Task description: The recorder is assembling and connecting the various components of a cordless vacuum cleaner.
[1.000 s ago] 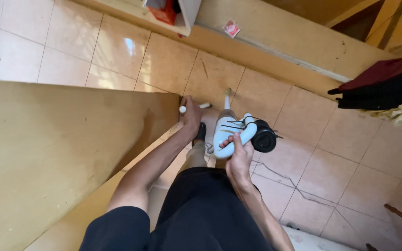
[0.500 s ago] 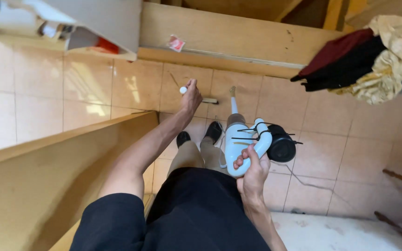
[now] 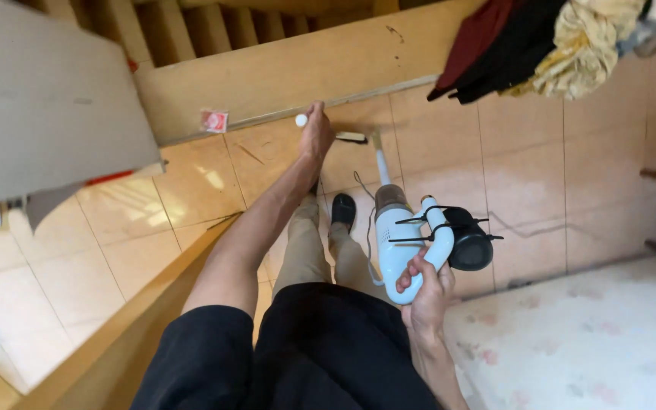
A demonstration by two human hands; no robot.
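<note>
Down near the person's right thigh, the right hand is wrapped around the curved handle of a white handheld vacuum cleaner, fingers closed tight on the grip. Taking that vacuum as the landmark: its body hangs nose-down over the tiled floor, a thin white tube runs from its upper end away from the person toward a small flat nozzle close to the floor, and a black round dust cup sticks out on its right side, with thin black straps crossing the white body. Left of the vacuum and farther from the person, the left hand is stretched out at arm's length, closed around a slim stick-like object with a white rounded tip; what the object is cannot be told. Just left of the vacuum's body, a black shoe shows below tan trouser legs. Beyond the vacuum's nozzle a long wooden board lies across the floor, with a small red-and-white wrapper on it. Above and right of the vacuum hangs a heap of dark red, black and yellow cloth. Below and right of the vacuum lies a pale patterned mattress.
</note>
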